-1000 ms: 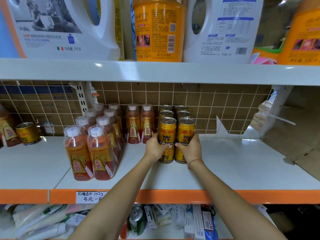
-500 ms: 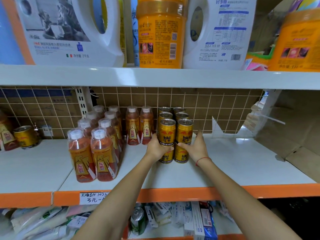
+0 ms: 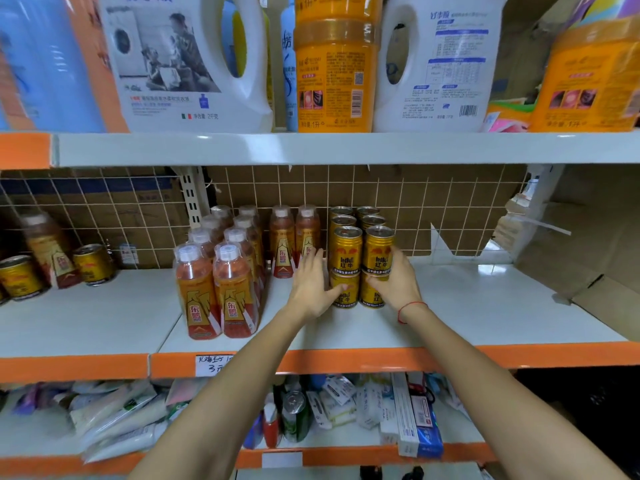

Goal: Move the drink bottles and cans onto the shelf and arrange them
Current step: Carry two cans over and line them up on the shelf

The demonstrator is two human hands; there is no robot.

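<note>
Gold cans (image 3: 360,258) with red print stand at the centre of the frame on the white middle shelf (image 3: 485,306), stacked two high at the front in two columns, with more rows of the same cans behind reaching to the tiled back wall. Just to their left stand orange drink bottles (image 3: 218,289) with white caps, in two rows running front to back, and another pair (image 3: 294,240) further back beside the cans. The left hand (image 3: 313,289) lies flat with straight fingers along the left side of the stack, its thumb touching the lower front can, gripping nothing. The right hand (image 3: 394,282), a red string at its wrist, curls round the right side of the stack where the upper and lower cans meet. At the left edge of the frame sit two more cans and a bottle (image 3: 52,251), well apart. Large detergent jugs (image 3: 194,64) fill the shelf above.
</note>
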